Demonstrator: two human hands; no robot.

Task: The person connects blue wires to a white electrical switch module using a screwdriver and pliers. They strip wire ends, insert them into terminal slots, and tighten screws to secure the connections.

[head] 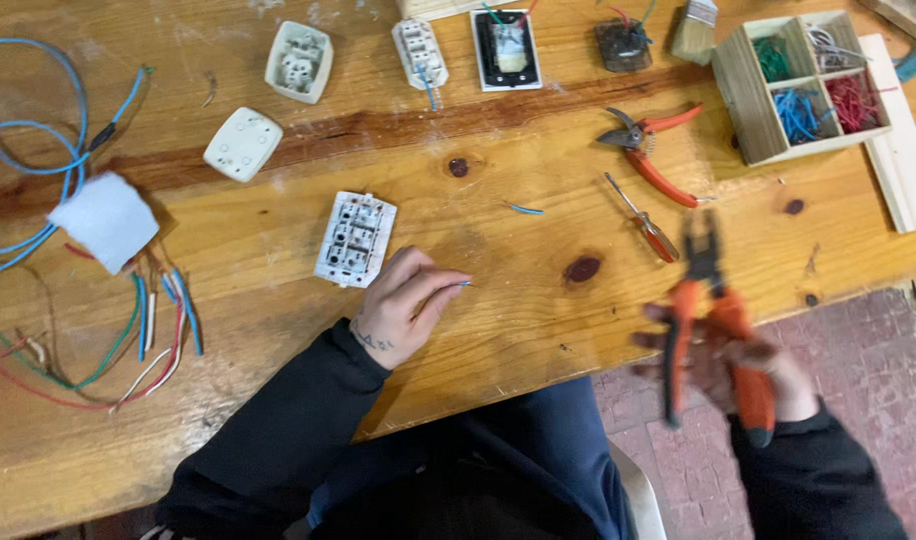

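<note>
Right now, per item:
wire piece: short thin wire (pixel 456 286), blue tip, pinched in left hand fingertips, low over the wooden table (pixel 538 300), just right of the white switch module
left hand: (pixel 403 305) fingers curled narrow, thumb and forefinger closed on the wire, heel resting on the table
right hand: (pixel 743 365) blurred, off the near table edge at right, fingers wrapped round the orange handles of the pliers
pliers: (pixel 713 320) orange grips, dark head pointing far; jaws too blurred to tell
switch module: (pixel 356 239) white, back side up, terminals showing, just far-left of left hand
screwdriver: (pixel 642 217) small, red handle, lying between the hands, farther in
cutters: (pixel 650 145) red-handled, handles spread, far of screwdriver
compartment box: (pixel 748 95) wooden, far right, green, blue, red wire bits in separate cells
loose wires: (pixel 143 330) mixed colours, left side
white sockets: (pixel 243 144) far left, apart
</note>
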